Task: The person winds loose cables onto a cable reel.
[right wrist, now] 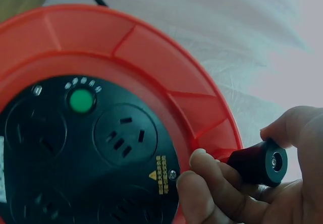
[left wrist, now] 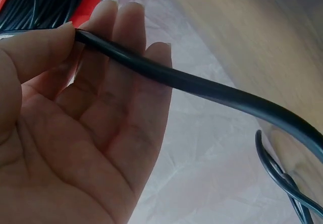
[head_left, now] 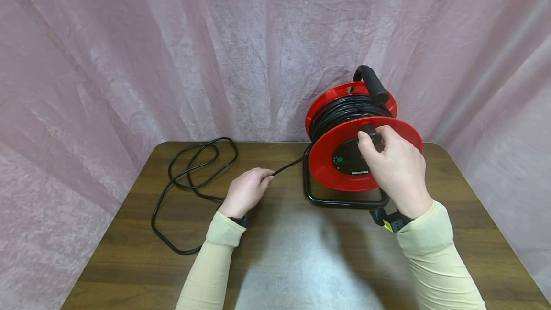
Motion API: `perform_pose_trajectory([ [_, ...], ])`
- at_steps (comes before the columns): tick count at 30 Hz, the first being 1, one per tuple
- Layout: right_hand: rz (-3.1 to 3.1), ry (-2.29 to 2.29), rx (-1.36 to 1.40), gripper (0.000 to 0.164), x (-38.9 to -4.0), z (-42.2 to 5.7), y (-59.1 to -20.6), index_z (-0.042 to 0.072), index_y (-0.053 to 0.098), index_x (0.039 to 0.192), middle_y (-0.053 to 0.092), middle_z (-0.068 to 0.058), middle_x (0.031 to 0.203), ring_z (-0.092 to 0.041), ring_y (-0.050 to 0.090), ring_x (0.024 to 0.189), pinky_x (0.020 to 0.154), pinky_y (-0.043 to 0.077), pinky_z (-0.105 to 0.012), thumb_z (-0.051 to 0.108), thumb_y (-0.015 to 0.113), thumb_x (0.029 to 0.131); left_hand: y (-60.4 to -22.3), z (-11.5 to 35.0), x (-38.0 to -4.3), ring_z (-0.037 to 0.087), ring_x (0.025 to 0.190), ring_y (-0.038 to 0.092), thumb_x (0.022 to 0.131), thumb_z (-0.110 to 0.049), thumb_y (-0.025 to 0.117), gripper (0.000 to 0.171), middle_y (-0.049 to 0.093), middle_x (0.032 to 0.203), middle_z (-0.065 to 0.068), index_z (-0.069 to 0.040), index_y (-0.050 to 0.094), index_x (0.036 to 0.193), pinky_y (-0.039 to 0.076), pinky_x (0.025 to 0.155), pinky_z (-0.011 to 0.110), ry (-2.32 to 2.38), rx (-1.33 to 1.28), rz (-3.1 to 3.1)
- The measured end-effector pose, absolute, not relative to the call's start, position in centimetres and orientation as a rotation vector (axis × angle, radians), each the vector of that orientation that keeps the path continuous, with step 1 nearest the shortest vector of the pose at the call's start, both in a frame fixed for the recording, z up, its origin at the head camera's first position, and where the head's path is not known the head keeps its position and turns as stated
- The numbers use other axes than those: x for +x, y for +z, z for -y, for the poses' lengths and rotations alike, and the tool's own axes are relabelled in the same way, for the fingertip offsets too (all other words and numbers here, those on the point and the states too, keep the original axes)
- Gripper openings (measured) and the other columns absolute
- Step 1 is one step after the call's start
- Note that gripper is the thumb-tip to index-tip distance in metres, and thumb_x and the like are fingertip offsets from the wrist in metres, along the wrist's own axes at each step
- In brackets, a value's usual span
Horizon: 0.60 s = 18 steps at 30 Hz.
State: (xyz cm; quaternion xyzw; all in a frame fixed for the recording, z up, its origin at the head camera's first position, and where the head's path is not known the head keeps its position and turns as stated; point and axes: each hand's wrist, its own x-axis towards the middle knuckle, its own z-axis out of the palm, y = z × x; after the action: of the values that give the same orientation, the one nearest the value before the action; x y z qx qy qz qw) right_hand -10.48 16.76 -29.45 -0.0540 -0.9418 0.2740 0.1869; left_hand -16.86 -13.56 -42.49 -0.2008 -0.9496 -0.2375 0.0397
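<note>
A red cable reel (head_left: 323, 166) with black cord wound on its drum (head_left: 344, 109) stands on a black tube frame (head_left: 340, 202) at the table's right. My right hand (head_left: 398, 166) grips the black crank knob (right wrist: 255, 164) on the reel's front disc, thumb on one side and fingers on the other. To the left of the reel, my left hand (head_left: 249, 188) pinches the black cable (left wrist: 202, 89) between thumb and forefinger; its other fingers lie behind the cable. From that hand the cable runs up to the drum. Sockets and a green button (right wrist: 81, 101) show on the reel's black centre panel.
Loose loops of cable (head_left: 189, 172) lie on the left of the wooden table (head_left: 142, 214). A black carry handle (head_left: 373, 85) tops the reel. Behind the table hangs a pink curtain (head_left: 241, 51). A black plug (head_left: 379, 215) shows beside my right wrist.
</note>
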Motion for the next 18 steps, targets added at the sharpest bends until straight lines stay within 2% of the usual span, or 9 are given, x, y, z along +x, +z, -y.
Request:
perform_pose_trajectory([
  [9, 2.661, 0.688, -0.161, 0.050, -10.49, -17.26, -29.47, 0.015, 0.060, 0.105, 0.067, -0.005, 0.087, -0.028, 0.059, 0.078, 0.064, 0.043, -0.048, 0.058, 0.036, 0.099, -42.43, 13.64, -16.73, 0.016, 0.104, 0.065, 0.101, -0.027, 0.059, 0.023, 0.070, 0.114, -0.001, -0.018, 0.072, 0.118, 0.053, 0.086, 0.040, -0.762, -0.635, 2.907],
  [18, 2.675, 0.661, -0.227, 0.049, -10.21, -17.83, -29.58, 0.011, 0.055, 0.099, 0.060, -0.010, 0.074, -0.032, 0.058, 0.071, 0.059, 0.042, -0.048, 0.055, 0.033, 0.100, -42.34, 13.78, -16.74, 0.016, 0.107, 0.064, 0.101, -0.027, 0.059, 0.025, 0.069, 0.119, -0.001, -0.020, 0.072, 0.121, 0.052, 0.088, 0.039, -0.763, -0.655, 2.956],
])
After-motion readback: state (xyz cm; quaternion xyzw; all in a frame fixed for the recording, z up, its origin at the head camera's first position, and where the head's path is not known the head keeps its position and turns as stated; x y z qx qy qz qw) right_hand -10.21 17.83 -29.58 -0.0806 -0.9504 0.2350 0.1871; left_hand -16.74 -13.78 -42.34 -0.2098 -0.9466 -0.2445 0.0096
